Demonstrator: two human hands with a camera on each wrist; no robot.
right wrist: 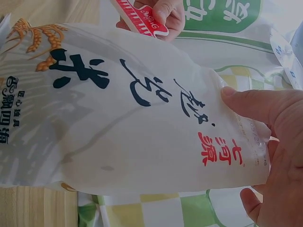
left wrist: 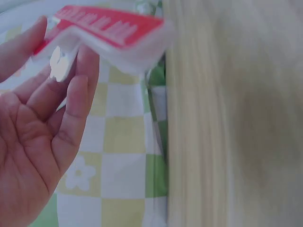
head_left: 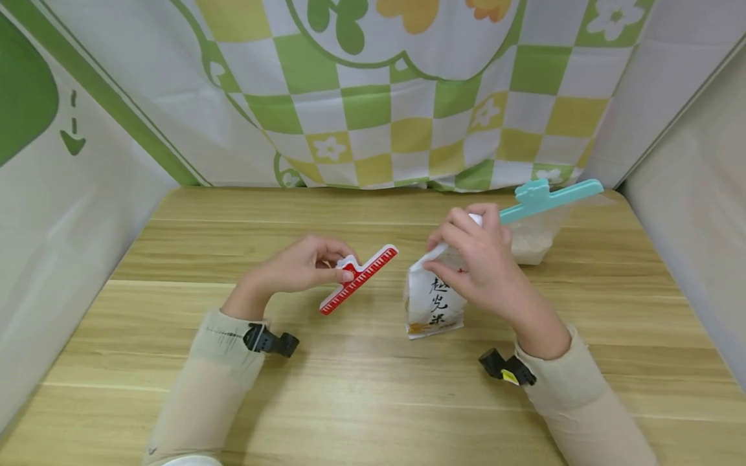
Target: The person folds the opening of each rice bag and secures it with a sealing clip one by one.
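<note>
My left hand (head_left: 297, 264) pinches a red and white bag clip (head_left: 371, 268) by its handle, thumb on the red side. In the left wrist view the long bar of the clip (left wrist: 111, 26) slants across the top, slightly blurred. With my right hand (head_left: 484, 268) I grip the top edge of a white rice bag (head_left: 430, 304) printed with dark characters. Seen from the right wrist, the rice bag (right wrist: 137, 113) shows red characters near its top, under the thumb, and orange grain ears near its bottom. The clip is apart from the bag, to its left.
Behind the right hand stands a clear bag (head_left: 533, 241) with pale contents, a long teal clip (head_left: 553, 199) across its top. Everything is on a wooden table (head_left: 361, 395). A checked green and yellow cloth (head_left: 408, 133) hangs along the back edge, with white side walls.
</note>
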